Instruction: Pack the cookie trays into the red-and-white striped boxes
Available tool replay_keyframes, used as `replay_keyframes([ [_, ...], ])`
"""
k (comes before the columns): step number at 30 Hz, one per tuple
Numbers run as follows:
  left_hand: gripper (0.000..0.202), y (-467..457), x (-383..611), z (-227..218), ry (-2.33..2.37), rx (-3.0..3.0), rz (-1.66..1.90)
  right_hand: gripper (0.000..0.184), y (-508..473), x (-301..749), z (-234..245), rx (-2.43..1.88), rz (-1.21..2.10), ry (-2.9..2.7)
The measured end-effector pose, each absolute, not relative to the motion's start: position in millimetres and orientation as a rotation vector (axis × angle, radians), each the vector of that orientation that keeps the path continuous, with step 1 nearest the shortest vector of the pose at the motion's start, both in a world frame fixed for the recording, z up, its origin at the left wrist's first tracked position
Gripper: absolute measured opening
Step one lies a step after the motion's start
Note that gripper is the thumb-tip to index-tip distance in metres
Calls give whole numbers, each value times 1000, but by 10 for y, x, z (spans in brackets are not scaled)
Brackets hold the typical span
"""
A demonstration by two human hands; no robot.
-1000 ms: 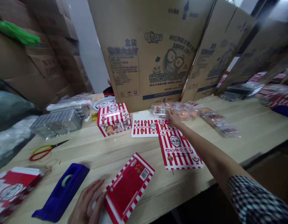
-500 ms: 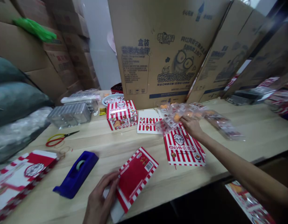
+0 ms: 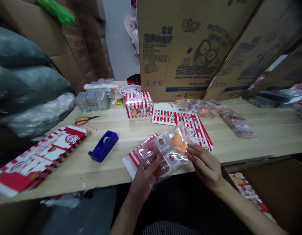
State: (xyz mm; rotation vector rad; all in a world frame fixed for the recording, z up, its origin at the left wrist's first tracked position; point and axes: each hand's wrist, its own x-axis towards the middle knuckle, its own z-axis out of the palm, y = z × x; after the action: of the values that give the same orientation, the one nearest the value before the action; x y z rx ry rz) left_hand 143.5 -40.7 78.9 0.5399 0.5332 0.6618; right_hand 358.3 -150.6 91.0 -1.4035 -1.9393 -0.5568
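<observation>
A clear plastic packet [image 3: 169,151] is stretched between my two hands above the table's front edge. Orange pieces show at its right end and dark red sachets at its left. My left hand [image 3: 144,178] is closed on the left end, thumb on top. My right hand [image 3: 207,164] pinches the right end by the orange pieces. Under the packet lies a flat red-and-white carton [image 3: 131,160], partly covered. Behind my right hand is a stack of striped cartons [image 3: 202,130]. More clear packets [image 3: 207,109] lie at the back.
A blue tape dispenser [image 3: 103,146] and scissors [image 3: 86,120] are on the left, beside stacked flat cartons [image 3: 43,155]. A folded striped box [image 3: 139,104] stands near clear plastic trays [image 3: 92,101]. Large cardboard sheets [image 3: 175,65] rise behind. An open box [image 3: 288,186] sits below right.
My right hand has brought a clear packet from the back pile toward me. My left hand has let go of the flat carton and taken the packet's other end. The view has shifted.
</observation>
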Motion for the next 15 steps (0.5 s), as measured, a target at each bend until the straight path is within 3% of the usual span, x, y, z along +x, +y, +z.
replay_keyframes([
  [5,43,-349,813,777,748,574,853,55,-1523,3210,863,-1622,-76,-2001],
  [11,54,-438,179,729,902,455,823,90,-1161,2784,908,-1537,-8,-2273],
  [15,59,-627,2,579,918,417,760,80,-1061,2541,767,-1356,92,-2308],
])
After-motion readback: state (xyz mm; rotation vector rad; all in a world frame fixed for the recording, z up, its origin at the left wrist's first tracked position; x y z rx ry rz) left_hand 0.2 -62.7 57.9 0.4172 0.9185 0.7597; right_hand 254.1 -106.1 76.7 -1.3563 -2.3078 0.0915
